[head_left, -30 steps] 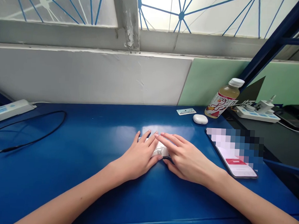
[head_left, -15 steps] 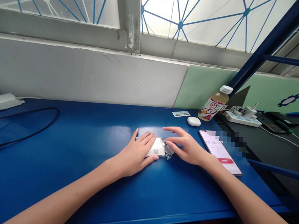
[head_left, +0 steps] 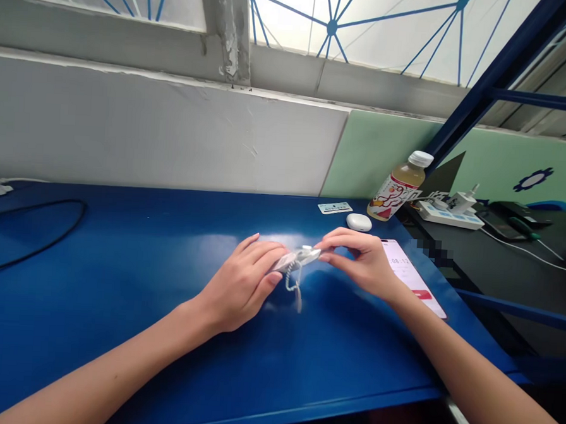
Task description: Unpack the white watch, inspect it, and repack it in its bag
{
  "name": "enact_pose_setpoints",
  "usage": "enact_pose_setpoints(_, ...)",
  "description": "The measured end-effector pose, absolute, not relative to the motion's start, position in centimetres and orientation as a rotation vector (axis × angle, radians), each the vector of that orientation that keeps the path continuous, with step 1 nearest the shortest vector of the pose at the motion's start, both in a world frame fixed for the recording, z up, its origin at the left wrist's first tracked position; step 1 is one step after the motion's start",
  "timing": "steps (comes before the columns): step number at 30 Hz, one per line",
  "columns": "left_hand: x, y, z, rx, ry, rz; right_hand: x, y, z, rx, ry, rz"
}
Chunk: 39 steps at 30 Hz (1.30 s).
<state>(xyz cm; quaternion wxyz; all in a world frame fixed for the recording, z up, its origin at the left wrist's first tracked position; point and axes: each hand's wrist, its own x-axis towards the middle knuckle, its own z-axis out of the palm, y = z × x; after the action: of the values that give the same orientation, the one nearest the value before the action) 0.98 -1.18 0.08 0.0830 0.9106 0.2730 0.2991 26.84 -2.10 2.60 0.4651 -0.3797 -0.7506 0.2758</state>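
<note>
Between my hands is a small flat card holder [head_left: 292, 260], clear with something white inside, raised and tilted off the blue table [head_left: 161, 357]. A pale beaded or twisted strap [head_left: 293, 285] hangs from its near side. My left hand [head_left: 241, 282] grips the left end, fingers over the top and thumb along the near edge. At the other end my right hand [head_left: 359, 260] pinches the right corner between thumb and fingertips. My fingers cover much of the holder, and blur hides its finer details.
Behind my right hand lie a white earbud case [head_left: 359, 222] and a small printed card [head_left: 335, 208]. A drink bottle [head_left: 398, 186] leans near a power strip [head_left: 448, 214]. A lit phone [head_left: 415, 279] rests beside my right wrist. A black cable [head_left: 48, 247] curves at left.
The card holder has come up off the table and tilted, its strap now dangling. My right hand has closed on its right corner; my left hand has gone from lying flat to gripping it.
</note>
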Motion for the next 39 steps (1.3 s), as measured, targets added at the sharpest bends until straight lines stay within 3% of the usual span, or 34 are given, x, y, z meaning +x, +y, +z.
enact_pose_setpoints(12, 1.6, -1.6, 0.6, 2.421, 1.085, 1.14, 25.7, -1.7, 2.1, -1.209, -1.431, 1.132)
enact_pose_setpoints(19, 1.6, -1.2, 1.3, 2.272, 1.175, 1.15, 25.9, -1.3, 0.6, -1.22, -1.478, 1.135)
enact_pose_setpoints(24, 0.9, -0.6, 1.3, 2.616, 1.077, 1.328, 26.5, -1.2, 0.7, -1.191, -1.573, 1.145)
enact_pose_setpoints(29, 0.6, -0.3, 0.8, 2.951, 0.809, 1.217, 26.3, -1.3, 0.0, -1.238, -1.679, 0.935)
enact_pose_setpoints(39, 0.3, 0.2, 0.2, 2.996, 0.822, 0.919, 27.3, -1.9, 0.9, -1.283, -2.18, 0.273)
